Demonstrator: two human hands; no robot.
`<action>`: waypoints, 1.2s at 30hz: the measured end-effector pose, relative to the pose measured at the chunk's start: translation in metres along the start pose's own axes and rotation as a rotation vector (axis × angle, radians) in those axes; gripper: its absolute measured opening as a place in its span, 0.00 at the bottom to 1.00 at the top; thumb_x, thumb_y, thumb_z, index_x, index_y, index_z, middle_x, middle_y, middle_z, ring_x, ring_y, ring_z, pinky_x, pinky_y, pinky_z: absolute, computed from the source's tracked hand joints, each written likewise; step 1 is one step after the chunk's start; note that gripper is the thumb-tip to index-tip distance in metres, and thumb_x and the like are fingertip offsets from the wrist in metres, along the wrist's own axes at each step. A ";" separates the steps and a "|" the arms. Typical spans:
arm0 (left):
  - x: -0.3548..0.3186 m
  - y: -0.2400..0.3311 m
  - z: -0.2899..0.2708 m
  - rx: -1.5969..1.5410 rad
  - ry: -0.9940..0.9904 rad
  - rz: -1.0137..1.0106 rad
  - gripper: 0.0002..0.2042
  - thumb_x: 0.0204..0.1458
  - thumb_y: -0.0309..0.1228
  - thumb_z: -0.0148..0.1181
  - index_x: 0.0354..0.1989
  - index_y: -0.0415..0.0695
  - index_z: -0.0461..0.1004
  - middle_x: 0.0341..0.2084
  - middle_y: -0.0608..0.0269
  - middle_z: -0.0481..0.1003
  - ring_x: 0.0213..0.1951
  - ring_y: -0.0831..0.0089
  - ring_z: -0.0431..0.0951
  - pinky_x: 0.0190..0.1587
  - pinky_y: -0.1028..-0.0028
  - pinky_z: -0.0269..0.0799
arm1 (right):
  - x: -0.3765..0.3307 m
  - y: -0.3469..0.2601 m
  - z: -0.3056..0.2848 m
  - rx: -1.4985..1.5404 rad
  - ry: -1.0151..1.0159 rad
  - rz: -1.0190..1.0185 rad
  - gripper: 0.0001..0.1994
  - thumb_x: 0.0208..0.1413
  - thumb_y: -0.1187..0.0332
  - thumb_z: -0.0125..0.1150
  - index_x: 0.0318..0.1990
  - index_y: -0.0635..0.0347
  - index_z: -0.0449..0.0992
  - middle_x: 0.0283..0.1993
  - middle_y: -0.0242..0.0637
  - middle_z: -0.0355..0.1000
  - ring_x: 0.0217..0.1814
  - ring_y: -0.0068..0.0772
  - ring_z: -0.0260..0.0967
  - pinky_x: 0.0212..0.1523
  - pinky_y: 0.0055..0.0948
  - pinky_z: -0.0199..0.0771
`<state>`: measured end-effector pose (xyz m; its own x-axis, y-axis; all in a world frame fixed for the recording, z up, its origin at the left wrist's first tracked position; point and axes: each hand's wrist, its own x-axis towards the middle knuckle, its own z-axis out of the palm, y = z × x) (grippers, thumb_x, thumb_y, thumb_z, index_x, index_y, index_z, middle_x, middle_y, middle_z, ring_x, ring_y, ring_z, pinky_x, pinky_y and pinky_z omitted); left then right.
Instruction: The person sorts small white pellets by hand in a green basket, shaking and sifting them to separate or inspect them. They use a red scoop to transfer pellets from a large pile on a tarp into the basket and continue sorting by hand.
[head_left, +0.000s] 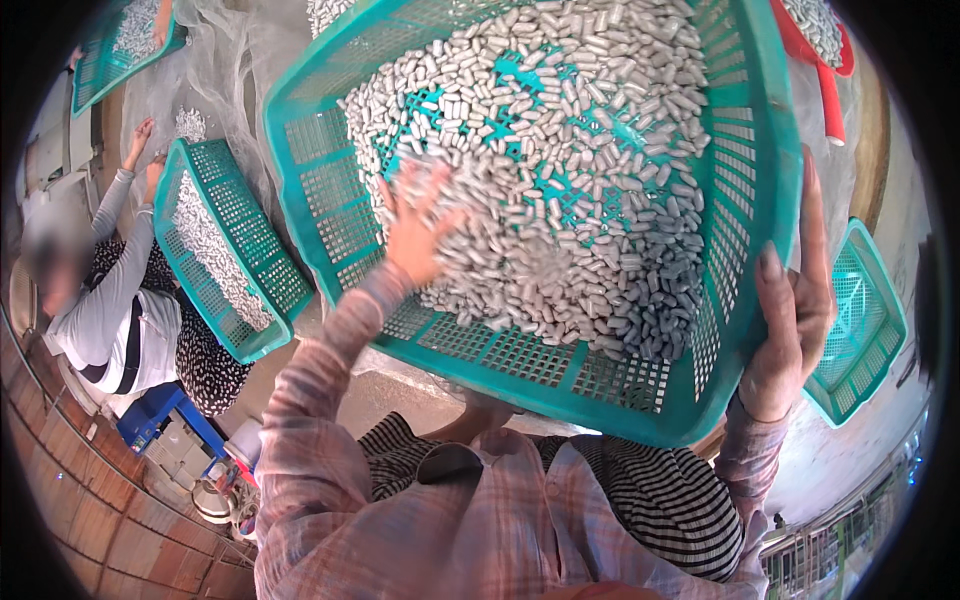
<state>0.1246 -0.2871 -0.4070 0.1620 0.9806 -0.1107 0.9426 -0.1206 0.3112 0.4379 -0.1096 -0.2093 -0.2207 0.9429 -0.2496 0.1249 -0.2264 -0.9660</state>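
Pale pieces [590,300]: small, capsule-shaped, heaped inside the large basket, with gaps toward the middle where its green floor showed.
Large green basket [620,418]: stood before the person, its near edge just above the striped cloth over their lap.
Left hand [415,232]: grip wide, fingers spread among the pieces and blurred; no piece could be seen pinched.
Right hand [790,310]: lay along the basket's right outer side; whether its grip closed around the rim, one could not tell.
Stirring: likely the step in hand, the left palm spreading or looking over the pieces.
Next stroke: seemed to call for a light, flat sweep toward the bare patches, the right hand steadying the wall.
Red scoop [832,105]: lay beyond the basket's far right corner, pieces in its bowl.
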 end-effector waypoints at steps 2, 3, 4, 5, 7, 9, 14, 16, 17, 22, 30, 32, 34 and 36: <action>0.048 -0.015 0.009 -0.067 0.520 -0.273 0.33 0.39 0.48 0.68 0.57 0.54 0.70 0.65 0.54 0.55 0.66 0.51 0.52 0.66 0.51 0.44 | -0.002 0.010 0.001 -0.022 -0.038 -0.108 0.30 0.56 0.75 0.52 0.66 0.71 0.53 0.62 0.50 0.65 0.60 0.31 0.65 0.65 0.28 0.55; 0.066 -0.013 0.009 -0.095 0.591 -0.414 0.32 0.40 0.48 0.67 0.56 0.52 0.71 0.64 0.52 0.57 0.64 0.51 0.55 0.64 0.51 0.46 | -0.001 0.012 0.000 -0.031 -0.058 -0.117 0.30 0.56 0.76 0.52 0.66 0.71 0.54 0.61 0.49 0.66 0.60 0.31 0.65 0.65 0.28 0.55; 0.095 -0.001 0.004 -0.133 0.666 -0.552 0.31 0.41 0.48 0.67 0.55 0.49 0.71 0.62 0.49 0.59 0.62 0.51 0.57 0.62 0.50 0.49 | 0.002 0.012 -0.001 -0.049 -0.072 -0.125 0.30 0.55 0.76 0.52 0.66 0.70 0.54 0.60 0.49 0.67 0.60 0.30 0.65 0.65 0.28 0.55; 0.119 0.012 0.001 -0.180 0.686 -0.532 0.29 0.43 0.49 0.65 0.54 0.50 0.72 0.61 0.42 0.57 0.61 0.45 0.56 0.62 0.48 0.48 | 0.003 0.010 -0.003 -0.070 -0.081 -0.138 0.29 0.55 0.76 0.53 0.66 0.70 0.55 0.59 0.48 0.68 0.60 0.30 0.65 0.66 0.28 0.54; 0.156 0.044 -0.007 -0.347 0.806 -0.374 0.29 0.44 0.50 0.64 0.56 0.54 0.70 0.61 0.34 0.55 0.61 0.37 0.53 0.62 0.44 0.45 | 0.004 0.004 0.000 -0.031 -0.075 -0.085 0.29 0.55 0.77 0.53 0.65 0.70 0.56 0.58 0.47 0.69 0.58 0.28 0.67 0.63 0.25 0.57; 0.175 0.110 -0.025 -0.472 0.692 -0.243 0.33 0.43 0.52 0.63 0.60 0.58 0.66 0.62 0.36 0.53 0.64 0.37 0.48 0.63 0.40 0.39 | 0.007 0.004 0.003 -0.026 -0.037 -0.042 0.28 0.54 0.78 0.53 0.65 0.70 0.58 0.56 0.45 0.71 0.53 0.24 0.69 0.59 0.21 0.62; 0.093 0.167 -0.022 -0.339 0.107 0.317 0.32 0.44 0.56 0.59 0.61 0.67 0.66 0.69 0.56 0.47 0.69 0.44 0.39 0.65 0.36 0.28 | 0.001 -0.002 -0.009 0.049 0.062 -0.058 0.28 0.52 0.79 0.56 0.63 0.71 0.60 0.47 0.40 0.75 0.39 0.16 0.69 0.46 0.13 0.63; 0.046 0.125 -0.012 -0.165 -0.089 0.326 0.30 0.46 0.57 0.55 0.61 0.70 0.64 0.70 0.62 0.47 0.70 0.45 0.37 0.65 0.36 0.26 | -0.004 0.005 -0.027 0.144 0.121 -0.064 0.29 0.51 0.80 0.54 0.63 0.73 0.59 0.56 0.48 0.70 0.56 0.30 0.68 0.63 0.27 0.57; 0.028 0.093 -0.012 -0.101 -0.187 0.282 0.29 0.50 0.57 0.51 0.63 0.73 0.61 0.70 0.67 0.45 0.70 0.46 0.34 0.63 0.33 0.25 | -0.005 0.008 -0.033 0.134 0.107 -0.046 0.29 0.51 0.80 0.54 0.63 0.73 0.59 0.56 0.48 0.70 0.55 0.29 0.68 0.63 0.26 0.58; 0.091 0.010 0.006 -0.234 0.600 -0.293 0.28 0.48 0.51 0.58 0.59 0.59 0.68 0.64 0.51 0.56 0.65 0.43 0.48 0.61 0.38 0.38 | 0.001 0.015 -0.023 0.063 0.042 -0.083 0.29 0.52 0.79 0.55 0.64 0.69 0.60 0.50 0.41 0.73 0.44 0.18 0.68 0.50 0.14 0.62; 0.226 0.177 -0.041 -0.340 0.550 -0.145 0.24 0.43 0.53 0.60 0.44 0.49 0.76 0.56 0.56 0.64 0.57 0.48 0.58 0.58 0.42 0.46 | 0.011 0.012 -0.021 -0.084 -0.012 -0.182 0.27 0.53 0.79 0.57 0.63 0.66 0.63 0.25 0.18 0.71 0.19 0.02 0.48 0.22 0.08 0.41; 0.164 0.194 -0.022 -0.431 0.342 0.060 0.26 0.40 0.54 0.60 0.46 0.52 0.76 0.58 0.57 0.63 0.60 0.48 0.56 0.60 0.40 0.42 | 0.012 0.017 -0.027 -0.084 0.006 -0.159 0.27 0.53 0.79 0.57 0.63 0.66 0.63 0.25 0.19 0.71 0.19 0.02 0.49 0.23 0.07 0.43; 0.097 0.179 -0.003 -0.391 0.205 0.230 0.27 0.38 0.56 0.60 0.49 0.60 0.75 0.61 0.58 0.61 0.63 0.48 0.54 0.62 0.39 0.39 | 0.012 0.022 -0.031 -0.081 0.022 -0.130 0.27 0.54 0.79 0.58 0.63 0.67 0.63 0.24 0.20 0.71 0.20 0.03 0.52 0.25 0.06 0.46; 0.055 0.138 0.000 -0.266 0.084 0.292 0.29 0.38 0.56 0.61 0.54 0.68 0.71 0.65 0.59 0.56 0.64 0.47 0.52 0.64 0.39 0.35 | 0.006 0.024 -0.032 -0.071 0.084 -0.095 0.27 0.54 0.78 0.58 0.63 0.68 0.63 0.26 0.23 0.73 0.23 0.05 0.57 0.29 0.06 0.52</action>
<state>0.2636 -0.2498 -0.3701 0.3773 0.9214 0.0931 0.7499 -0.3629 0.5531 0.4705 -0.1016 -0.2313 -0.1533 0.9770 -0.1482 0.1759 -0.1206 -0.9770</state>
